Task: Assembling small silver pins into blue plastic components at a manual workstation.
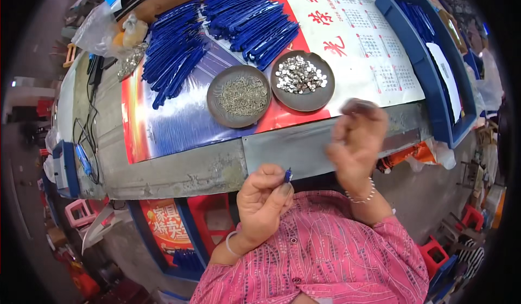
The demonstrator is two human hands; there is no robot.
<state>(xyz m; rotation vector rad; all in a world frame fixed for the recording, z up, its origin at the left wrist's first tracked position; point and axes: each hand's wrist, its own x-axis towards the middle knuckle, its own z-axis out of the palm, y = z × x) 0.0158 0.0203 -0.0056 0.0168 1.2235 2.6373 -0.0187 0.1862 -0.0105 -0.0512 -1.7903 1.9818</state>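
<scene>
My left hand (264, 201) is closed in front of the table edge, thumb and fingers pinching a slim dark-blue piece (287, 175). Only its short tip shows; the grip hides the rest. My right hand (355, 146) is raised to the right, fingers curled and smeared by motion, so I cannot tell whether it holds anything. Beyond my hands stand two round dark dishes. The left dish (214, 109) has many thin metal pins (242, 95) in it. In the right dish (325, 99) lie small shiny silver discs (300, 75).
Piles of long blue strips (175, 49) lie on a printed poster sheet (363, 81) covering the table (179, 176). A blue crate (434, 95) stands at the right edge. Cables (89, 125) and a plastic bag (97, 33) are at the left.
</scene>
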